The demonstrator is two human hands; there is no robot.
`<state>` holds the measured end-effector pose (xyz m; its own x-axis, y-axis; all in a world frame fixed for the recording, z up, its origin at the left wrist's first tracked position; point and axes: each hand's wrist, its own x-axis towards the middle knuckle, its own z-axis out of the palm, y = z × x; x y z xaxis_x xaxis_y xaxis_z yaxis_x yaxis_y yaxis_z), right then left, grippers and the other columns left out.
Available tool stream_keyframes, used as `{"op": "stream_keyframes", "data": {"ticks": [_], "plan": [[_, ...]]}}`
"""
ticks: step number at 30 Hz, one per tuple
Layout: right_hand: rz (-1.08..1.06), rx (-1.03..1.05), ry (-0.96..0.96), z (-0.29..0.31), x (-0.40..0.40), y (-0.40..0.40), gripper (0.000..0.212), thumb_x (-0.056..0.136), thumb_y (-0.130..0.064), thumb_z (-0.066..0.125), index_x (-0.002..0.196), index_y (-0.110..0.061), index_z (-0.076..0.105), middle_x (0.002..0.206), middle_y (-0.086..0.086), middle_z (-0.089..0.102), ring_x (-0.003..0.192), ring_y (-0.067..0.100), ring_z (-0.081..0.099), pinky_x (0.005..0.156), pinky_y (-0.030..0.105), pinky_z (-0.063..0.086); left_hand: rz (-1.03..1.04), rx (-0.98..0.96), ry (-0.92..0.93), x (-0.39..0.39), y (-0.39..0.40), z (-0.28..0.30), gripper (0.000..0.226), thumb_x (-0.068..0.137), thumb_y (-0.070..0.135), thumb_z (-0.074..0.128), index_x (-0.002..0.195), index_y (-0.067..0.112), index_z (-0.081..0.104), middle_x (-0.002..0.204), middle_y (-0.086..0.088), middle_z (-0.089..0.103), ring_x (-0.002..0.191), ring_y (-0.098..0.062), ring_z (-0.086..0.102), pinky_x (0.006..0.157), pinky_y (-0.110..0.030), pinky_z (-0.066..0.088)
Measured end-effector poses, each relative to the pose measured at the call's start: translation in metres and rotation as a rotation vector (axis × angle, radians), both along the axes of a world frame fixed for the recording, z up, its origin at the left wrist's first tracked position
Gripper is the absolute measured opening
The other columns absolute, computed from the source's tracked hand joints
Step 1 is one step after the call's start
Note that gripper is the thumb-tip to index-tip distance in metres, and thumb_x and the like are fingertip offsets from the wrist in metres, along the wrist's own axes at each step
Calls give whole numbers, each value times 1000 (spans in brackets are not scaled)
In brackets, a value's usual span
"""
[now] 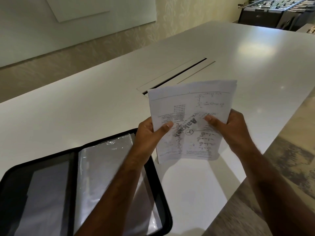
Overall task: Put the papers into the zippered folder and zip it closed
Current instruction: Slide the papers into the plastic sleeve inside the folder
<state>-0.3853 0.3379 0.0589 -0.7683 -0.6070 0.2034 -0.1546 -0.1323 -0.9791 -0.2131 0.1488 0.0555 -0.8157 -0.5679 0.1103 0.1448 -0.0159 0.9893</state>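
Soft, dim indoor light. A pale glare patch sat on the table (238,48) top right. The papers (190,120) and hands were motion-blurred, print smeared. Shadow fell below the papers. Wide-angle bending showed at edges.

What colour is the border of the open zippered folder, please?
Black, seen in the head view: the zippered folder has a black border around clear plastic sleeves.

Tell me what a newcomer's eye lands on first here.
A stack of printed papers held above the white table, gripped by the left hand and right hand at its sides. At lower left, the black zippered folder lies open, showing clear plastic sleeves.
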Motion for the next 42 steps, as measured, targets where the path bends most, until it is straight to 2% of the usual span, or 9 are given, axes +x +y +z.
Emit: {"op": "stream_keyframes", "data": {"ticks": [3, 7, 11, 16, 21, 25, 30, 35, 42], "plan": [[-1, -12, -12, 4, 1, -1, 43, 70, -60, 92, 105, -38, 83, 108, -4, 84, 94, 20, 83, 71, 29, 66, -22, -24, 15, 1, -5, 12, 26, 92, 26, 75, 118, 20, 75, 113, -2, 78, 102, -23, 75, 79, -30, 61], [-14, 23, -4, 1, 9, -5, 31, 69, -51, 91, 98, -48, 82, 101, -10, 84, 88, 16, 83, 69, 30, 67, -11, -26, -39, -1, 1, 11, 25, 89, 31, 79, 114, 31, 76, 112, 2, 78, 102, -20, 76, 84, -39, 63], [-46, -10, 12, 2, 13, -3, 38, 68, -60, 92, 102, -49, 80, 103, -13, 84, 88, 14, 83, 68, 27, 66, 49, 14, 6, 0, 8, 8, 27, 83, 42, 82, 109, 44, 75, 110, 6, 79, 100, -17, 76, 79, -33, 62], [-44, 31, -33, -20, 20, -5, 45, 62, -66, 93, 101, -48, 81, 101, -12, 84, 87, 16, 83, 70, 33, 67, 51, 49, -70, 3, 18, -15, 23, 86, 34, 81, 103, 48, 76, 109, 8, 78, 100, -14, 76, 78, -30, 62], [-78, 31, -14, -25, 21, -4, 39, 69, -57, 95, 104, -47, 80, 102, -14, 84, 86, 11, 83, 68, 25, 65, 95, 62, -89, 4, 20, -22, 26, 81, 46, 84, 105, 50, 75, 108, 12, 78, 99, -11, 76, 76, -27, 62], [-84, 104, -47, -34, 21, -4, 36, 67, -61, 93, 98, -46, 82, 99, -8, 85, 86, 18, 83, 75, 42, 69, 80, 78, -124, 7, 25, -25, 26, 87, 32, 81, 95, 56, 75, 100, 16, 79, 92, -7, 76, 69, -19, 59], [-58, 113, -29, -30, 20, -6, 36, 63, -64, 93, 95, -49, 81, 96, -10, 85, 83, 16, 84, 69, 34, 68, 79, 101, -122, 11, 20, -23, 26, 89, 29, 80, 114, 32, 75, 112, 4, 78, 103, -16, 75, 83, -33, 62], [15, 163, 3, -24, 27, -17, 18, 73, -50, 90, 89, -48, 81, 86, -14, 84, 72, 12, 82, 56, 19, 61, 116, 160, -119, 26, 14, -18, 33, 91, 20, 77, 123, 24, 71, 115, 5, 77, 107, -13, 73, 88, -31, 59], [115, 239, 5, -42, 52, -46, 33, 75, -45, 89, 99, -24, 81, 87, -5, 85, 73, 20, 83, 57, 27, 64, 246, 165, -157, 67, -4, -29, 38, 91, 20, 77, 129, 22, 68, 120, 3, 76, 112, -18, 72, 102, -49, 54]]}}
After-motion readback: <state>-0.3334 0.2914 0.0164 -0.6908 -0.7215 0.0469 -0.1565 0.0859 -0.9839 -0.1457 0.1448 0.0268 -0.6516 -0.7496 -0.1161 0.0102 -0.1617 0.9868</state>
